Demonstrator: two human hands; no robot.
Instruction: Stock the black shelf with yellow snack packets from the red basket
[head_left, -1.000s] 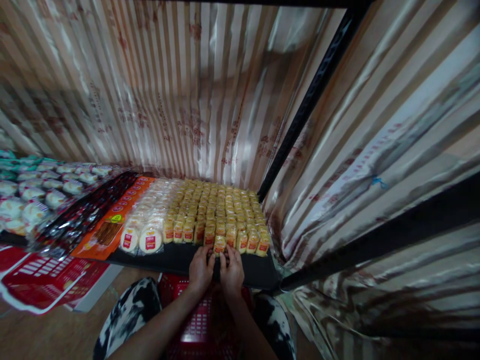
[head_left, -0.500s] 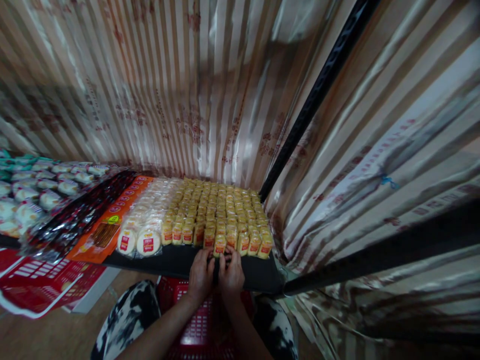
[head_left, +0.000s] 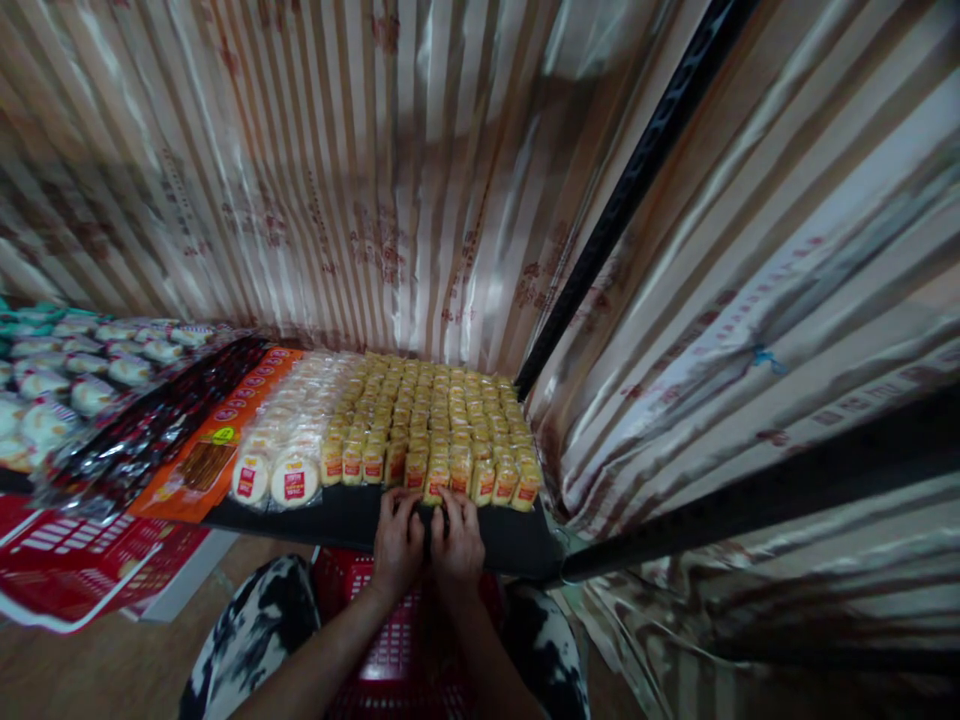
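Observation:
Rows of small yellow wrapped cakes (head_left: 450, 420) stand packed together on a black shelf (head_left: 300, 525), with red and white labels on the front ones. My left hand (head_left: 399, 540) is at the front edge of the rows, its fingertips against the lower front of the packs near the middle. Close beside it, my right hand (head_left: 457, 540) has its fingers stretched forward against the front packs. One front cake pack (head_left: 436, 484) stands between and just beyond my fingertips. Neither hand is wrapped round a pack.
Left of the yellow rows lie round white wrapped cakes (head_left: 295, 481), an orange snack packet (head_left: 196, 465), dark shiny packets (head_left: 150, 430) and white-green packs (head_left: 49, 425). Red baskets (head_left: 97, 570) stand below. A black post (head_left: 600, 250) rises at the right, before striped sheeting (head_left: 337, 180).
The middle front pack, which stuck out between my hands, now sits farther back, nearly level with its neighbours. Both hands have moved slightly forward with their fingers extended.

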